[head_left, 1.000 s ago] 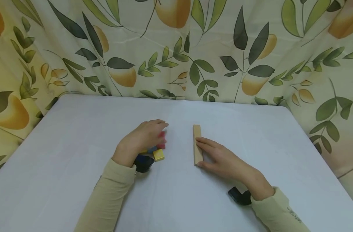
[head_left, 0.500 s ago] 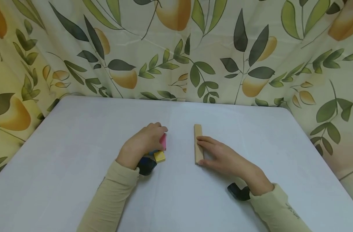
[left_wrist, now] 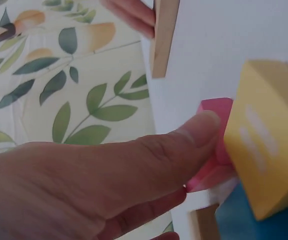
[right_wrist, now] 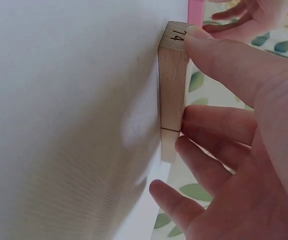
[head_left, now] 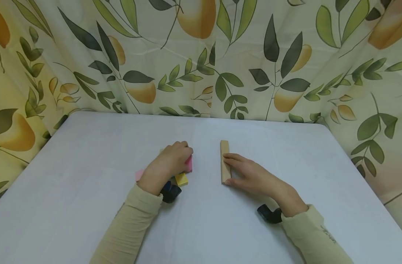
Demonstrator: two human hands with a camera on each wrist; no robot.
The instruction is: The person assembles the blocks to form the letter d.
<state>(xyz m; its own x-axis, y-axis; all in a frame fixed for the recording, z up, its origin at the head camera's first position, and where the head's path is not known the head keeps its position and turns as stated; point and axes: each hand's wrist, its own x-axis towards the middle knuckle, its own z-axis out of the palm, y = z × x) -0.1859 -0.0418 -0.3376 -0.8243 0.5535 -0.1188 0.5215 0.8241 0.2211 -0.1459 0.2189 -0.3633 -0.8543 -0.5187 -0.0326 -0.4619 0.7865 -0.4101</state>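
Pink block [head_left: 189, 165], near the yellow block [head_left: 182, 179], is pinched by the left hand [head_left: 169, 161]; probably light, rigid, best held by opposite sides. Rightward, the wooden strip [head_left: 225, 173] meets the right hand [head_left: 252, 176], fingers loosely extended.

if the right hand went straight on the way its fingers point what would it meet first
Most likely the long, pale wooden bar, since the right hand is touching it; what lies in line beyond is hard to tell.
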